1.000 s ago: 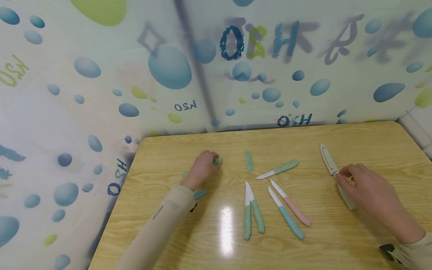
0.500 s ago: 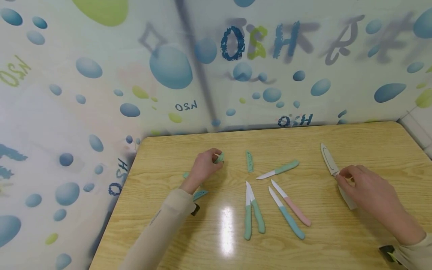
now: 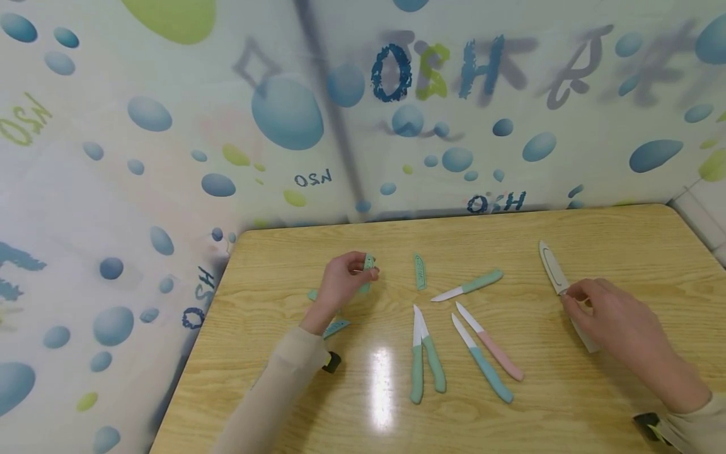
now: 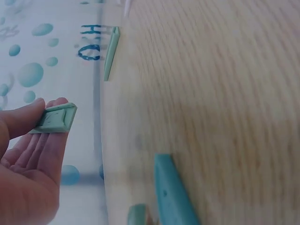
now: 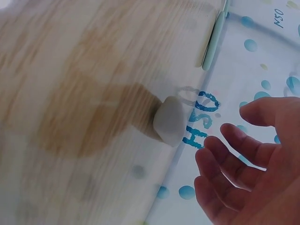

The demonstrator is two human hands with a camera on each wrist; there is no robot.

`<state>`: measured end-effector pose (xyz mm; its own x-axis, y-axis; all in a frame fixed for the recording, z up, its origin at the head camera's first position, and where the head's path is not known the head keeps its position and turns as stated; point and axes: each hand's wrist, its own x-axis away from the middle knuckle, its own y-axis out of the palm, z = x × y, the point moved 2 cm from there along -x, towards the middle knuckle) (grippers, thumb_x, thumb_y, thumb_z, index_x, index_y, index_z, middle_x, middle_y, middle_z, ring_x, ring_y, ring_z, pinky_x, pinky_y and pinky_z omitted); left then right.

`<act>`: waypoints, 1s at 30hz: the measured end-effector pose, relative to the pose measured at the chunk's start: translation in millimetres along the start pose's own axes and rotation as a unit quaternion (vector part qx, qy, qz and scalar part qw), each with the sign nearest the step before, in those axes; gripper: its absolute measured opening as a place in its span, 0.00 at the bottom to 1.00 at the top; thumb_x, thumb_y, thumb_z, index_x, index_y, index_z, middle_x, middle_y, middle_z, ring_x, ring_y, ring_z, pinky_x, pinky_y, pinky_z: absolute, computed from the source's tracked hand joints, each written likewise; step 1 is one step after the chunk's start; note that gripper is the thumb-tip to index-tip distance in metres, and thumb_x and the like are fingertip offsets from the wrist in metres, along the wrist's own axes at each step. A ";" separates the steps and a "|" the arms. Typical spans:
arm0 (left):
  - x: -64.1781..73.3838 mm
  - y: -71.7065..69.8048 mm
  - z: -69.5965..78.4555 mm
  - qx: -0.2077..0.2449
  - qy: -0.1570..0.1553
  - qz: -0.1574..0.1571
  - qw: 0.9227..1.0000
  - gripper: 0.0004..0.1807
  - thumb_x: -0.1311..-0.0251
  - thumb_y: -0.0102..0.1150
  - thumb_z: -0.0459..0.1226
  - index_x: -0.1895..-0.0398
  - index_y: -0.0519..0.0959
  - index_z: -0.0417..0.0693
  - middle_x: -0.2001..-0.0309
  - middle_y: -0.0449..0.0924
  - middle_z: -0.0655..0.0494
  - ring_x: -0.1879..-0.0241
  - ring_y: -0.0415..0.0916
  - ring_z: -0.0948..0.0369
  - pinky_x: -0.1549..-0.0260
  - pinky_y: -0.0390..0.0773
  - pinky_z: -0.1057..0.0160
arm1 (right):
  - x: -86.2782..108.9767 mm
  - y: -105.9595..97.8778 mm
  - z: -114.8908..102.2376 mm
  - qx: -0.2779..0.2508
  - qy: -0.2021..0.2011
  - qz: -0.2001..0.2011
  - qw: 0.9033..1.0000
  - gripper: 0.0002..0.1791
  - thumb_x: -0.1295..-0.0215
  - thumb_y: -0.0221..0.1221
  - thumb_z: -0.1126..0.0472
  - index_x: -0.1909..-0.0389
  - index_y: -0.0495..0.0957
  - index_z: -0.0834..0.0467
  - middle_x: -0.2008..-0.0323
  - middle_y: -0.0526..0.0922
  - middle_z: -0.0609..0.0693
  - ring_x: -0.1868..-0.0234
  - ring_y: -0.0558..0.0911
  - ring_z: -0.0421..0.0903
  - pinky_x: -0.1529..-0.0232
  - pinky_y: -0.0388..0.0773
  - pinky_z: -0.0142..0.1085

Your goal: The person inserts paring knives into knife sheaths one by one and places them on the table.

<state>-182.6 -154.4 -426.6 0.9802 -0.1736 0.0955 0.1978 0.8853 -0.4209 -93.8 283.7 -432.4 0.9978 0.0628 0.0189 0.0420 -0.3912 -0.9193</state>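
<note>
My left hand (image 3: 340, 277) pinches a light green knife sheath (image 4: 55, 119) between thumb and fingers, held above the table's left part. My right hand (image 3: 618, 331) hovers over a white knife (image 3: 590, 345) whose blade sits in a white sheath (image 3: 553, 268). In the right wrist view its fingers are loosely bent and apart from the handle end. Between the hands lie several bare-bladed knives: a green one (image 3: 481, 281) at an angle, two green ones (image 3: 416, 375) with tips together, a blue one (image 3: 492, 375) and a pink one (image 3: 501, 357).
Another green sheath (image 3: 420, 272) lies right of my left hand. A blue sheath (image 3: 337, 328) and a partly hidden green piece (image 3: 312, 294) lie by my left wrist. The wooden table (image 3: 476, 239) meets a patterned curtain (image 3: 363, 151) at its back edge.
My left hand has turned and raised the green sheath slightly, so more of it shows. The right hand has barely moved, and the knives lie as before.
</note>
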 end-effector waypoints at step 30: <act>24.3 27.6 -8.8 0.313 -0.047 0.055 0.947 0.17 0.28 0.62 0.30 0.42 0.76 0.25 0.50 0.87 0.38 0.56 0.89 0.57 0.54 0.88 0.60 | -38.5 28.4 -70.4 -0.008 -0.191 0.000 0.981 0.09 0.31 0.65 0.65 0.55 0.82 0.65 0.57 0.83 0.59 0.55 0.84 0.59 0.55 0.85 0.55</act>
<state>-153.3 -137.9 -443.9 0.9833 -0.0520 0.1742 0.0199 0.9833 0.1812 -127.5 205.6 -431.6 0.9059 0.4022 -0.1330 0.0456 -0.4047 -0.9133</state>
